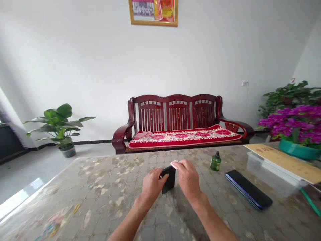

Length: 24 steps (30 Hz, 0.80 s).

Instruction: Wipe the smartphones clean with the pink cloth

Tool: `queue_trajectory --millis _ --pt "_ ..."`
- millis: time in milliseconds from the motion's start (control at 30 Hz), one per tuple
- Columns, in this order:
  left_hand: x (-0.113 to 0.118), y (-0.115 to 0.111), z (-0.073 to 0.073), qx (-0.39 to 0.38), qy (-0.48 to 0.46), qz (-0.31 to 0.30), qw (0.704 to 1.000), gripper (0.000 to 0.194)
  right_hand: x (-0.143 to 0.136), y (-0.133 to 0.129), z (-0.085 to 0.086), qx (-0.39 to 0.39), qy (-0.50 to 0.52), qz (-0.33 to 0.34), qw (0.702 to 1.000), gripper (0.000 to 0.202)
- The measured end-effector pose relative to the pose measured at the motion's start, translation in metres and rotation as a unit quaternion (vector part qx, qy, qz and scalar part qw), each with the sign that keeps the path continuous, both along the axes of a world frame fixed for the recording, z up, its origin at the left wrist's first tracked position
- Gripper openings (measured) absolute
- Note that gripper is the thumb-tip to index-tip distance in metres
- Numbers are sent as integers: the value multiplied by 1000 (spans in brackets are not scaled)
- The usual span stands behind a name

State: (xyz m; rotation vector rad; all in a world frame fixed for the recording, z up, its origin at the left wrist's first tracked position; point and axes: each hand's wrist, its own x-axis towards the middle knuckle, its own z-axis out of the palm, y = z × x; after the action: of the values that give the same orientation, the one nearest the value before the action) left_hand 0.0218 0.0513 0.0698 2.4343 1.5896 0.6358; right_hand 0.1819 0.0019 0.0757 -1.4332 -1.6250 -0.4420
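Observation:
My left hand (153, 183) grips a flat black phone (170, 179) by its left side and holds it on edge above the patterned table. Its fingers are wrapped round the phone's upper left part. In my right hand (187, 177), a small pale pink cloth (174, 164) is pinched between thumb and fingers. The cloth is at the phone's upper right corner; I cannot tell whether it touches. Most of the cloth is hidden by the fingers. To the right stands a small green bottle (215, 162) with a black cap.
Dark phones (248, 189) lie stacked at the right, beside a clear plastic box (273, 175) with a tan folder (286, 160) on top. Purple flowers in a teal pot (298, 149) stand behind. Several coloured bands (54, 227) lie at left. A wooden bench (175, 100) is beyond the table (112, 197).

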Motion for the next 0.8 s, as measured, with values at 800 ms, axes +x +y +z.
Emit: queue_trajectory --millis 800 --pt "11 4 37 16 72 -77 994 11 13 22 -36 -85 346 127 926 22"
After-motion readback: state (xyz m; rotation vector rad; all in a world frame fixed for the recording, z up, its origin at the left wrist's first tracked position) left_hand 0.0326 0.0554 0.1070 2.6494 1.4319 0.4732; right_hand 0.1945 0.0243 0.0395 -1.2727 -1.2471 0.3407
